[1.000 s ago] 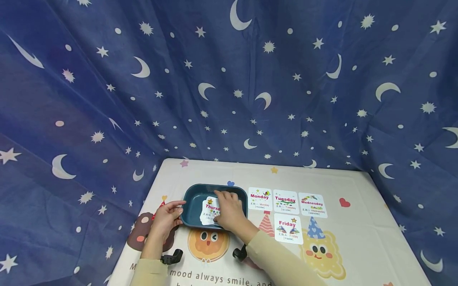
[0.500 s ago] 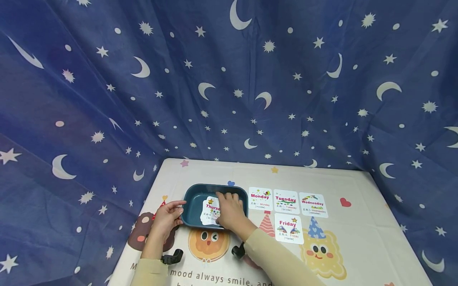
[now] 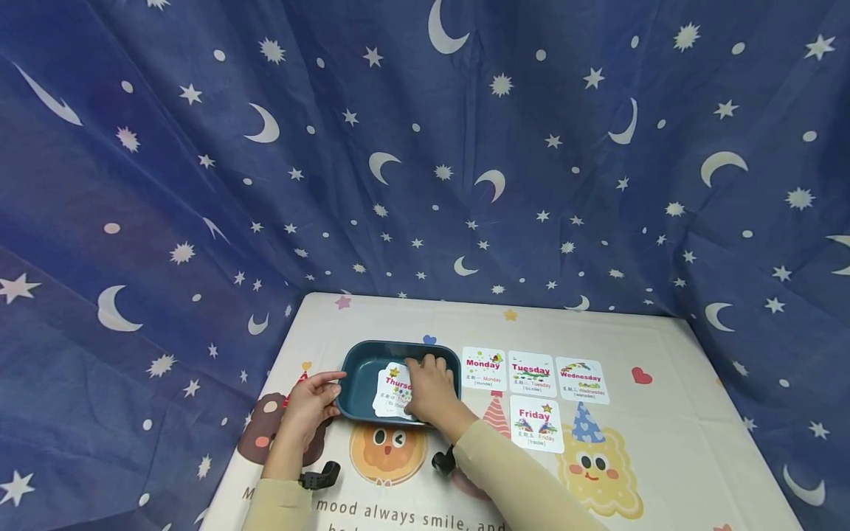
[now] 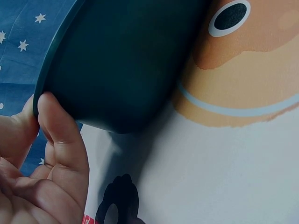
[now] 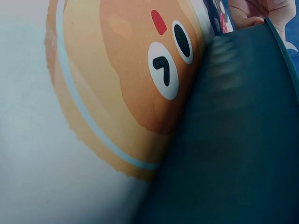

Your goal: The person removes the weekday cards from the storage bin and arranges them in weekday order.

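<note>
My left hand (image 3: 312,405) pinches the left rim of a dark teal plastic tray (image 3: 358,417); in the left wrist view the fingers (image 4: 60,130) meet at that rim. Inside the tray lies a white Thursday card (image 3: 392,387), with another card's edge peeking out beneath its lower left. My right hand (image 3: 432,391) reaches into the tray's right half and grips the Thursday card by its right side, fingers at the top and thumb near the bottom, covering part of the word. The right wrist view shows the tray's outer wall (image 5: 233,140), not the right hand.
Right of the tray, Monday (image 3: 484,368), Tuesday (image 3: 532,374) and Wednesday (image 3: 582,380) cards lie in a row. A Friday card (image 3: 536,424) sits below Tuesday. The cartoon-printed tablecloth (image 3: 690,442) meets a blue star-and-moon curtain (image 3: 564,221) behind.
My right hand has shifted slightly to the right, and the Thursday card has slid a little with it. The left hand stays at the tray's rim.
</note>
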Action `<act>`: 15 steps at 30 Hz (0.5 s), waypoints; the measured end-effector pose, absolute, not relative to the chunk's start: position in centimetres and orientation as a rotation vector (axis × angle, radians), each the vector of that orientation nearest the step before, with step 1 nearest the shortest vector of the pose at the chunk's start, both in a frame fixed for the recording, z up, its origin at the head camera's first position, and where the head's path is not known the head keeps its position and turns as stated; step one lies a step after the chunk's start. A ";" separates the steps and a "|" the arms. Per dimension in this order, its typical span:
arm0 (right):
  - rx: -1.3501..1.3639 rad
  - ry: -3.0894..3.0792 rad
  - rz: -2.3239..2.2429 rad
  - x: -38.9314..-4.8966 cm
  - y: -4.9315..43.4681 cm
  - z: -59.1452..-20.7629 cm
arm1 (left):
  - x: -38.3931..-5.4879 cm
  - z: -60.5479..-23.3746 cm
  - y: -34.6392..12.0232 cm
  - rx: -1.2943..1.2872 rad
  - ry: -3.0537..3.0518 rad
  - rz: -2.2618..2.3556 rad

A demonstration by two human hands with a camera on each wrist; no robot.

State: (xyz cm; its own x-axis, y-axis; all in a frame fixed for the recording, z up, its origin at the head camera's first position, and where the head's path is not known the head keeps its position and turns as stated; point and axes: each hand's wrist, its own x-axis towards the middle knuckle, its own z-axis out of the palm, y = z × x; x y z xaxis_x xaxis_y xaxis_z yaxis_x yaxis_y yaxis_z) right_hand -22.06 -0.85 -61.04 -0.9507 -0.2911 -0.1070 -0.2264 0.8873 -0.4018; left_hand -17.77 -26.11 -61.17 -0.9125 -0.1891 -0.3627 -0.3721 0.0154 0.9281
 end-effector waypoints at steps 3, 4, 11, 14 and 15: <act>-0.393 2.891 -0.578 -22.2 -0.7 -61.1 | -17.8 -61.2 -26.1 -0.598 2.138 2.026; -0.392 2.891 -0.584 -22.3 -0.7 -61.0 | -17.8 -61.2 -26.1 -0.596 2.139 2.025; -0.400 2.890 -0.578 -22.4 -0.6 -60.9 | -17.7 -61.1 -26.1 -0.586 2.142 2.025; -0.401 2.905 -0.583 -22.4 -0.5 -61.0 | -17.7 -61.1 -26.1 -0.588 2.141 2.027; -0.400 2.908 -0.583 -22.3 -0.5 -61.0 | -17.7 -61.1 -26.1 -0.588 2.143 2.026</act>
